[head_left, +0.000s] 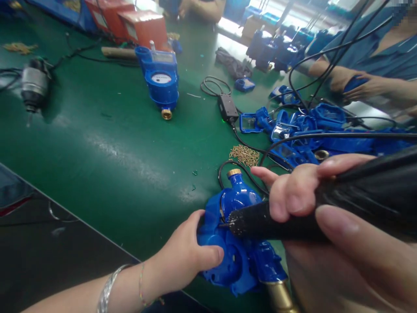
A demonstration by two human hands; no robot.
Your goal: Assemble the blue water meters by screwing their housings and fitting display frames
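My left hand (pixel 192 252) is closed round the side of a blue water meter (pixel 239 195) that lies tilted near the table's front edge. Brass threaded ends show on the meter at its top and lower right. In my right hand (pixel 302 195) is a black electric screwdriver (pixel 257 221), held nearly level and pointing left. Its thin bit touches or nearly touches the meter's blue housing; the exact contact point is too small to tell. Just beyond the meter lies a pile of small brass screws (pixel 245 155).
Another blue water meter (pixel 162 80) stands on the green table (pixel 114 130). A second screwdriver (pixel 34 84) lies left. Red boxes (pixel 143 28) are behind. Blue plastic covers (pixel 293 126), cables and a black adapter (pixel 227 106) lie right. Co-workers' hands (pixel 361 87) are across the table.
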